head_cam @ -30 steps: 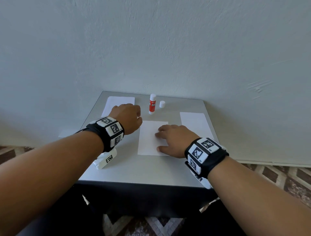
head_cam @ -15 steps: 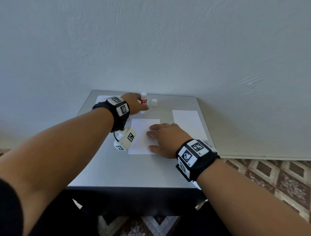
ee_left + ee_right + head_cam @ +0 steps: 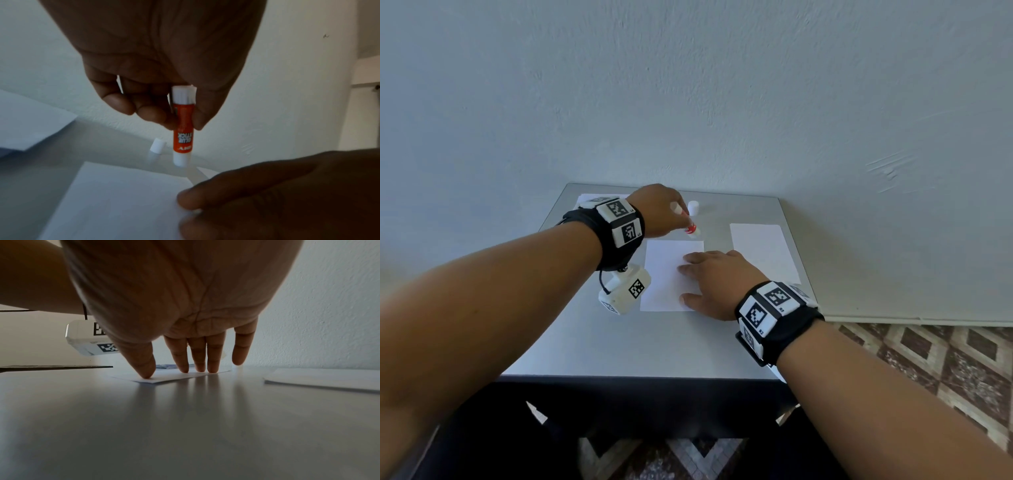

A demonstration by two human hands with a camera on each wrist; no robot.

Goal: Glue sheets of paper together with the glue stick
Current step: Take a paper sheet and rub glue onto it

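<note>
Left hand (image 3: 659, 209) hides most of the glue stick (image 3: 690, 228).

The left hand (image 3: 659, 210) now grips the red-and-white plastic glue stick (image 3: 183, 125), lifted and tipped, its open end toward 5 o'clock.

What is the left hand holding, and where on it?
The left hand pinches the red-and-white glue stick by its upper body, glue end down.

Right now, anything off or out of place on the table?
Nothing stands out. The cap stands apart on the table, off the glue stick in the left hand; sheets lie flat.
</note>
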